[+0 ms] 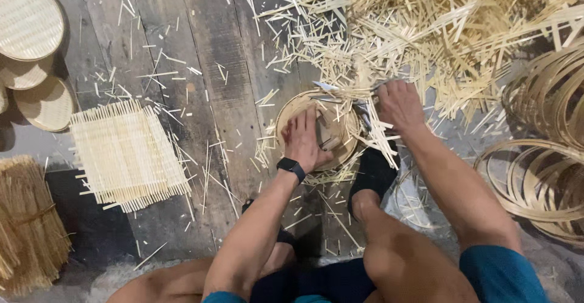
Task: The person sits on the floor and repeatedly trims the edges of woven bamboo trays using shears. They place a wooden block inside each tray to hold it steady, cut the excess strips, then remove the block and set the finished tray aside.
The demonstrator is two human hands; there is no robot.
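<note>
A dark, worn plank floor [201, 47] fills the view, littered with short pale bamboo offcuts, and a deep heap of bamboo strips [438, 29] spreads across the upper right. The person sits low on the floor, knees bent, a dark-socked foot [372, 172] planted just beside the work. At the centre lies a round woven bamboo tray [298, 105], flat on the boards, with loose strip ends sticking out past its right rim. The left hand [304, 140], with a black watch [291, 168] on its wrist, presses down on the tray, fingers spread and flat on the weave, gripping nothing. The right hand [398, 105] is curled closed at the tray's right edge around the handle of a pair of shears [340, 94], whose pale blades lie over the tray's upper rim; how the fingers sit on the handle is hard to make out. To the left a flat square woven mat [125, 154] lies on the floor, well apart from the tray. Finished round trays [27, 20] are stacked in the upper left corner, a tied bundle of thin sticks [27, 224] lies at lower left, and coiled bamboo hoops [541, 175] pile up at the right edge.
</note>
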